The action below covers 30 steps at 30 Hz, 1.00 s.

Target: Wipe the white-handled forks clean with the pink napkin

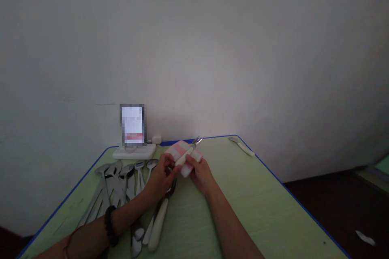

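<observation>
A fork with a white handle (pixel 184 157) lies slantwise across a folded pink-and-white checked cloth (pixel 179 147), its metal tines pointing up and to the right. My left hand (pixel 161 176) pinches the handle's lower end, fingers closed. On the other side, my right hand (pixel 201 172) grips the cloth from its right edge, with the thumb pressed near the fork's handle. Both hands are above the middle of the table. Just under my left hand, another fork with a thick white handle (pixel 158 224) rests on the table, its head partly hidden.
Several metal spoons (pixel 126 171) lie bunched at the left of the green table (pixel 243 194), partly behind my left forearm. A phone (pixel 133 124) stands near a white power strip (pixel 133 153) at the back left. One white-handled utensil (pixel 245 148) lies by the back right edge.
</observation>
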Tool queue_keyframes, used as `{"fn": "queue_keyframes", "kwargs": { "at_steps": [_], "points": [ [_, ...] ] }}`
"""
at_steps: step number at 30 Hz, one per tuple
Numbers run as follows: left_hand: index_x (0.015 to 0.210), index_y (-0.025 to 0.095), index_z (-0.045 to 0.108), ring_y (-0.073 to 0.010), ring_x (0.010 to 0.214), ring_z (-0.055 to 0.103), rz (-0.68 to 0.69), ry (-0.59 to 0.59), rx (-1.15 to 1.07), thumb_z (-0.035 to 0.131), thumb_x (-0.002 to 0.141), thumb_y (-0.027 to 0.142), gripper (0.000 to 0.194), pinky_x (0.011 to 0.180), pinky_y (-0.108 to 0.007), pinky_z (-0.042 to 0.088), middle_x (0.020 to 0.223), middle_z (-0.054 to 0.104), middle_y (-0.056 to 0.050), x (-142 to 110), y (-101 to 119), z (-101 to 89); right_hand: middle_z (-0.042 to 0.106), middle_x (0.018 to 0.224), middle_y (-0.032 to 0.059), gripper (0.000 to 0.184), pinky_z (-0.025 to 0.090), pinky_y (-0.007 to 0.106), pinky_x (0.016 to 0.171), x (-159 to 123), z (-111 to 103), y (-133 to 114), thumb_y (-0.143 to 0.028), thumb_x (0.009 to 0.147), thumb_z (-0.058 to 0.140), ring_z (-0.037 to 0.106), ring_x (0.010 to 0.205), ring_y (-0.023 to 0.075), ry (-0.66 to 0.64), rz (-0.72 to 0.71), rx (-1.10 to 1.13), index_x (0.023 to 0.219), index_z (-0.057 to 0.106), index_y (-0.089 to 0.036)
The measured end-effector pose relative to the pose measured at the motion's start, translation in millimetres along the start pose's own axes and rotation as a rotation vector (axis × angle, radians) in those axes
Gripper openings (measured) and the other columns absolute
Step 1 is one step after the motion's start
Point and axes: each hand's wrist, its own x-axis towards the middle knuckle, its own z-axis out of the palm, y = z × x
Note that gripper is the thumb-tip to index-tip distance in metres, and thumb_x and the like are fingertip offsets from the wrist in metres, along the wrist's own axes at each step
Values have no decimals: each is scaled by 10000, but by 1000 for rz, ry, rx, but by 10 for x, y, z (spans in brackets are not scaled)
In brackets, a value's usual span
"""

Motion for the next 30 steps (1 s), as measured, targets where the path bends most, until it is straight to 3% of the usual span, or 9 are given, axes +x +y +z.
{"fn": "queue_keyframes", "kwargs": {
  "at_steps": [6,15,24,30],
  "points": [
    [745,210,402,-102,551,466,23,-60,-8,570,796,358,229,548,-215,389,631,465,73,-10,-5,-15,706,709,8,236,475,241,652,1,-15,-26,-220,619,748,603,617,118,-11,8,-15,824,673,-129],
    [656,200,406,-95,563,429,76,61,70,611,752,328,260,549,-189,354,585,416,82,-31,67,-49,716,779,20,283,475,241,631,-34,-36,-57,-247,646,752,613,669,129,-143,87,16,897,659,-153],
    [814,215,411,-90,467,457,-45,-22,-116,597,769,383,254,469,-179,359,537,473,104,-8,48,-8,719,793,21,280,479,262,715,-36,-30,-27,-230,643,745,630,711,135,-116,67,-5,898,664,-149],
    [861,211,445,-96,383,470,-87,-29,-8,584,769,438,282,435,-182,359,461,537,107,-6,111,-32,717,758,16,251,471,258,673,-43,-31,-38,-222,634,747,620,679,134,-116,10,-10,862,674,-147]
  ]
}}
